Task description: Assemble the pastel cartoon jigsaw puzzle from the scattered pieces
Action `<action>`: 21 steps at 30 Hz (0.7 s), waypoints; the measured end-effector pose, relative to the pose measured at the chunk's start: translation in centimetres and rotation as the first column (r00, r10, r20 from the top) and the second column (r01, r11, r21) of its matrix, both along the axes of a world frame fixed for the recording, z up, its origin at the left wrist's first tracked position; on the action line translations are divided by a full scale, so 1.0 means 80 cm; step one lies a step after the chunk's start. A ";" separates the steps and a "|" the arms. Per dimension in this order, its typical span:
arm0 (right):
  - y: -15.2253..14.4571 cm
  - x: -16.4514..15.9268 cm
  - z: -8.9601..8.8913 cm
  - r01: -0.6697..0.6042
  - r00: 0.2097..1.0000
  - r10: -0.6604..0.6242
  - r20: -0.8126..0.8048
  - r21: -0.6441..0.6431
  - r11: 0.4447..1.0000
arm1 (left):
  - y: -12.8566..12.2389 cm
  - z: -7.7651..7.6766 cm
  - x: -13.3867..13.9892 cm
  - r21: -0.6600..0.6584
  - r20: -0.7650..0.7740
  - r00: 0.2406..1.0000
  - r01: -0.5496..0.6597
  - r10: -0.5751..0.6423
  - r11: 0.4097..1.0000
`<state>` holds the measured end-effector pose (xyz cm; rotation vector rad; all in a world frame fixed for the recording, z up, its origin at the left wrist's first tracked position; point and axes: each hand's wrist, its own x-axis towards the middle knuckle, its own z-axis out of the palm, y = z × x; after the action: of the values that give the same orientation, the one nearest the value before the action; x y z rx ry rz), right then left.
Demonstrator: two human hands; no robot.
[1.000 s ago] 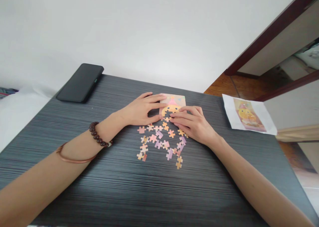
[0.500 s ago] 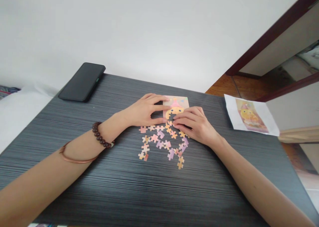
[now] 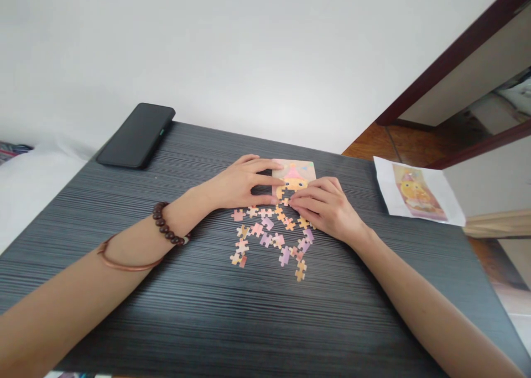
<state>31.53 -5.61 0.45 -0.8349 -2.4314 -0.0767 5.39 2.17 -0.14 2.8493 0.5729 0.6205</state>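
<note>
A partly joined jigsaw puzzle [image 3: 295,171], with a yellow face and pink hat on it, lies flat on the dark table. My left hand [image 3: 244,183] rests along its left side, fingers spread, the fingertips touching its edge. At its lower right is my right hand [image 3: 326,205], with thumb and fingers pinched on a small puzzle piece [image 3: 285,201] just below the gap in the face. Several loose pieces in pink, purple and yellow, among them a purple piece [image 3: 284,256], lie scattered nearer me. My right fingers cover part of the puzzle's lower right.
On the right, a white sheet [image 3: 384,193] bearing a printed picture of the yellow character hangs slightly over the table edge. A black phone [image 3: 136,136] lies at the far left corner. Behind the table [image 3: 199,306] rises a white wall [image 3: 232,52].
The small piece in my right fingers has shifted slightly and shows more clearly below the gap. My left hand stays at the puzzle's left edge.
</note>
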 end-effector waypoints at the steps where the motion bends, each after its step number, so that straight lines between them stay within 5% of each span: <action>1: 0.000 0.000 0.000 0.000 1.000 0.000 0.006 0.009 1.000 | 0.000 0.000 0.000 -0.001 0.003 1.000 0.009 -0.009 1.000; 21: 0.001 0.001 0.001 -0.013 0.997 0.015 0.073 -0.031 0.999 | -0.008 -0.004 0.009 0.065 0.028 1.000 0.004 -0.006 0.998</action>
<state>31.59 -5.54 0.53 -0.8421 -2.5121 -0.0657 6.08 1.54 -0.46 2.8965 0.5507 0.6891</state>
